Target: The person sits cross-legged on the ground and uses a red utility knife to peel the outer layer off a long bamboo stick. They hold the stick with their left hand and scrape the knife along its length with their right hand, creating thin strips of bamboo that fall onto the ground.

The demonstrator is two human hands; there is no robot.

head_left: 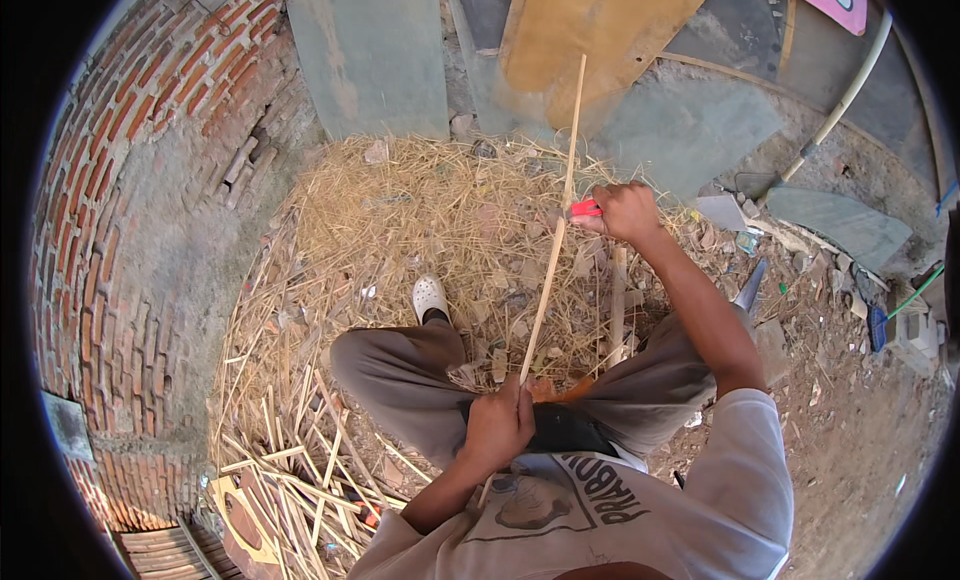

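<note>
A long, thin bamboo strip (551, 275) runs from my lap up and slightly right, away from me. My left hand (498, 425) is closed round its near part, just above my lap. Farther out, my right hand (628, 215) grips a small red-handled cutter (585, 209), whose front end meets the strip's side. The blade itself is too small to make out. Beyond that contact point, the strip's far end sticks out free. A dark pad (570, 430) lies across my lap under the left hand.
Pale shavings (420, 210) cover the ground before me. Several cut strips (310, 470) lie piled at lower left, near a brick wall (110, 280). Grey sheets (370, 60) and a tan board (590, 40) lean at the back. Rubble and a pipe (850, 90) are at right.
</note>
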